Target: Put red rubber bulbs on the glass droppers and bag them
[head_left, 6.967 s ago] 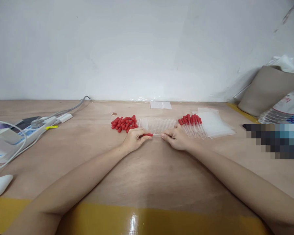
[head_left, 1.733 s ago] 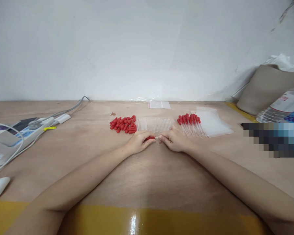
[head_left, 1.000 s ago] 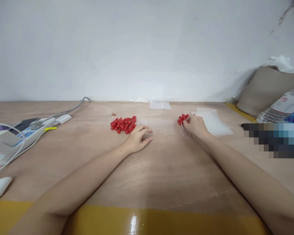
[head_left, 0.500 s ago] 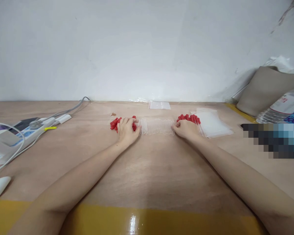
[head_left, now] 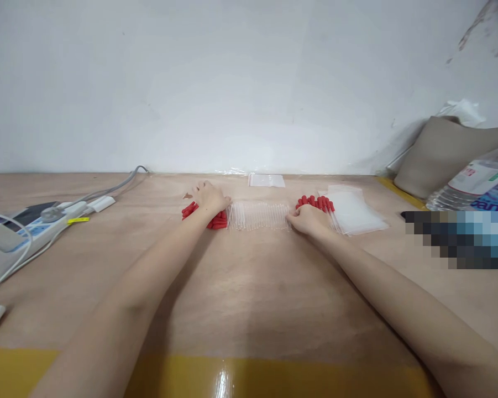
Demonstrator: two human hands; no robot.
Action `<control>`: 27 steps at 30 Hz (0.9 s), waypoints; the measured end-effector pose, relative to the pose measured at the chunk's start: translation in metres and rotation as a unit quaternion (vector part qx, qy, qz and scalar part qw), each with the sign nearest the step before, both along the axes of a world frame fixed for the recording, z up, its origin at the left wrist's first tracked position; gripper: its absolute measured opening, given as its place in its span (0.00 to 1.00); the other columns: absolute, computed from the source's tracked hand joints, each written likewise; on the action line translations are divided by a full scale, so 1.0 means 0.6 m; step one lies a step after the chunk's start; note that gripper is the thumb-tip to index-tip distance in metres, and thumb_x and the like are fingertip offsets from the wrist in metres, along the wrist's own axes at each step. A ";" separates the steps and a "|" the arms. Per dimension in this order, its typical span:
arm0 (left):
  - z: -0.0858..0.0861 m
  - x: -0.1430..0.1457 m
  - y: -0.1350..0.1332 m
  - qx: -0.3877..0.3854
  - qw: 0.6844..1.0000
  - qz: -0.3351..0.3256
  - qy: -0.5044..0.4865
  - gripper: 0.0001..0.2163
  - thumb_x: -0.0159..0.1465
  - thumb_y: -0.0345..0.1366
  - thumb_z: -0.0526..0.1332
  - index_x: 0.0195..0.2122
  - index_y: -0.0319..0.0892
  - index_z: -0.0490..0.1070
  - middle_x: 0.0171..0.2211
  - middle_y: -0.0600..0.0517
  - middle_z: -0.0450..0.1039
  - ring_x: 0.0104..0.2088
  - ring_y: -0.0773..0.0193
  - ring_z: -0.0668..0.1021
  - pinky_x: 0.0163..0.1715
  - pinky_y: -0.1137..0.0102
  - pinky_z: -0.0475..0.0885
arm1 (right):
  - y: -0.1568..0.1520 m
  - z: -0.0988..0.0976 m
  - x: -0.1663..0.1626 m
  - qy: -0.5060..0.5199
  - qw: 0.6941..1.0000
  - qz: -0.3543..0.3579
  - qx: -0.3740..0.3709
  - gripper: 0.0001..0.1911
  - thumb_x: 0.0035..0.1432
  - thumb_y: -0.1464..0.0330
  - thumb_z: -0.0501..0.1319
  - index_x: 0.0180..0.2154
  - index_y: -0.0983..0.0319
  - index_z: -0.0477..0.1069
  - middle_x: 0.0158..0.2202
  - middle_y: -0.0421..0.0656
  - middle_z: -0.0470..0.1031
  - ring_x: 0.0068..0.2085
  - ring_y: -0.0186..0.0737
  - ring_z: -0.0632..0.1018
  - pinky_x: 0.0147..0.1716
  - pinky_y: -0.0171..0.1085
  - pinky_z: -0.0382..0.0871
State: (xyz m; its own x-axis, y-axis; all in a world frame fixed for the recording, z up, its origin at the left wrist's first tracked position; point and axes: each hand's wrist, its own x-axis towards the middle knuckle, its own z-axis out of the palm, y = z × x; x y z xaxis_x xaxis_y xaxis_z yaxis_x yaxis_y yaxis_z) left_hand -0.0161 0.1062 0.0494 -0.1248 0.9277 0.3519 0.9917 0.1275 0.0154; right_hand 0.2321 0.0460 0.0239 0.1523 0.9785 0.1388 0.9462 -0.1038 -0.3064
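Note:
A row of thin clear tubes [head_left: 259, 215] lies side by side on the wooden table between my hands. My left hand [head_left: 209, 198] is over the far side of a loose pile of small red caps [head_left: 218, 221], its fingers apart and thumb pointing toward the tubes; nothing shows in its grasp. At the row's right end, my right hand [head_left: 309, 219] has its thumb and fingers drawn together by the last tubes. What they pinch, if anything, is hidden. Just behind that hand sit more red caps [head_left: 315, 202], lined up, with thin clear stems visible beside them.
Flat clear plastic bags [head_left: 352, 210] lie to the right, and a small white bag [head_left: 267, 180] is near the wall. A power strip [head_left: 41, 229] with cables is at left. On the right are a plastic bottle [head_left: 472, 179] and a grey-brown object [head_left: 435, 155].
My left hand has moved away from me, toward the wall, uncovering the near red caps. My right hand stays at the row's right end. The camera view has shifted slightly.

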 end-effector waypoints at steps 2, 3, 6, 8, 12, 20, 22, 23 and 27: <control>0.002 0.006 0.007 -0.017 0.999 0.018 0.020 0.20 0.50 0.50 0.60 0.32 0.35 0.74 0.41 0.36 0.67 0.46 0.43 0.64 0.44 0.55 0.56 | 0.002 -0.001 0.000 -0.003 1.000 0.001 -0.007 0.12 0.48 0.62 0.54 0.22 0.60 0.72 0.23 0.46 0.72 0.31 0.46 0.74 0.30 0.41 0.62; 0.002 0.007 0.009 -0.027 0.999 0.024 0.024 0.20 0.49 0.49 0.61 0.33 0.35 0.73 0.41 0.35 0.67 0.46 0.43 0.64 0.44 0.56 0.56 | 0.003 -0.001 -0.001 -0.003 1.000 0.003 -0.011 0.12 0.48 0.63 0.54 0.22 0.60 0.72 0.24 0.47 0.73 0.32 0.47 0.74 0.30 0.41 0.63; 0.001 0.007 0.013 -0.051 0.998 0.036 0.026 0.18 0.49 0.44 0.62 0.34 0.34 0.72 0.42 0.35 0.66 0.46 0.43 0.64 0.43 0.57 0.56 | 0.003 -0.001 -0.003 -0.004 1.000 0.009 -0.015 0.13 0.49 0.63 0.53 0.22 0.60 0.71 0.25 0.48 0.73 0.33 0.49 0.74 0.30 0.42 0.63; 0.002 0.006 0.013 -0.051 0.998 0.036 0.023 0.15 0.50 0.41 0.62 0.33 0.34 0.72 0.42 0.35 0.67 0.47 0.42 0.64 0.43 0.57 0.56 | 0.001 -0.001 -0.005 -0.003 1.000 0.006 -0.010 0.13 0.50 0.63 0.52 0.23 0.61 0.71 0.26 0.49 0.73 0.33 0.51 0.74 0.30 0.43 0.62; 0.010 0.004 -0.002 -0.009 1.000 0.023 -0.010 0.11 0.55 0.39 0.58 0.31 0.35 0.71 0.40 0.36 0.68 0.45 0.42 0.66 0.42 0.55 0.57 | -0.003 -0.005 -0.009 0.005 1.000 0.005 0.014 0.13 0.52 0.63 0.52 0.24 0.61 0.70 0.27 0.50 0.73 0.32 0.50 0.75 0.27 0.41 0.61; -0.024 0.007 -0.111 0.066 0.917 -0.329 -0.213 0.06 0.65 0.35 0.47 0.35 0.41 0.61 0.29 0.51 0.68 0.28 0.64 0.70 0.30 0.69 0.63 | -0.023 -0.033 -0.019 0.080 0.964 0.162 0.194 0.12 0.59 0.66 0.47 0.37 0.64 0.65 0.32 0.49 0.73 0.33 0.43 0.73 0.31 0.37 0.61; -0.045 0.009 -0.135 0.054 0.897 -0.377 -0.226 0.04 0.63 0.35 0.51 0.34 0.41 0.61 0.29 0.53 0.67 0.28 0.66 0.70 0.29 0.71 0.64 | -0.029 -0.040 -0.022 0.114 0.939 0.236 0.224 0.11 0.60 0.66 0.47 0.37 0.64 0.64 0.32 0.48 0.73 0.33 0.41 0.73 0.33 0.37 0.62; -0.054 0.010 -0.143 0.055 0.891 -0.385 -0.236 0.04 0.63 0.35 0.53 0.34 0.40 0.62 0.29 0.53 0.67 0.29 0.66 0.70 0.29 0.72 0.64 | -0.032 -0.043 -0.024 0.123 0.927 0.264 0.239 0.11 0.60 0.66 0.48 0.38 0.64 0.65 0.32 0.47 0.73 0.34 0.41 0.73 0.35 0.37 0.62; -0.075 0.011 -0.152 0.068 0.888 -0.394 -0.228 0.08 0.61 0.36 0.56 0.40 0.40 0.66 0.31 0.52 0.66 0.31 0.66 0.70 0.33 0.71 0.66 | -0.041 -0.050 -0.028 0.103 0.893 0.340 0.276 0.12 0.60 0.67 0.48 0.41 0.63 0.67 0.35 0.47 0.74 0.37 0.40 0.73 0.39 0.39 0.61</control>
